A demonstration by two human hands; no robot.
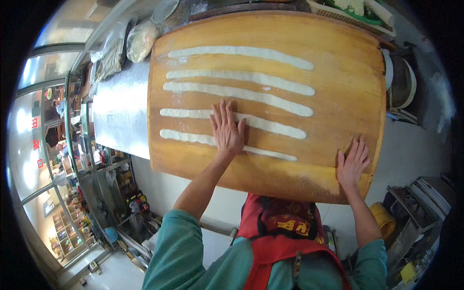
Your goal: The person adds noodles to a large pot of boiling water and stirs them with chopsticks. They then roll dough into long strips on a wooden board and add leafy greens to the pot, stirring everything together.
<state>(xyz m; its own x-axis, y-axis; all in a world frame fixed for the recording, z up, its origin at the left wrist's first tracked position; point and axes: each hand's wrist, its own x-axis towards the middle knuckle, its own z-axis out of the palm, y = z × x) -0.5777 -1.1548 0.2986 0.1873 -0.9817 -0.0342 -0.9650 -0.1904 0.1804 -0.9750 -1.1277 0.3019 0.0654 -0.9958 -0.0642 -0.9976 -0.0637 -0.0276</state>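
Note:
Several long, pale dough strips lie roughly parallel across a wooden board dusted with flour. My left hand is palm-down over the two strips closest to me, fingers slightly spread, hiding part of each. On the nearest strip, the portion right of my hand looks thinner than the left portion. The second strip runs beneath my fingers. Beyond them lie a third strip, a fourth and the farthest. My right hand rests on bare wood near the board's right edge, holding nothing.
Left of the board is a shiny metal counter, with a plastic-wrapped bundle behind it. A basket stands beyond the far right corner. Round containers sit off the right edge. Shelving stands at lower left.

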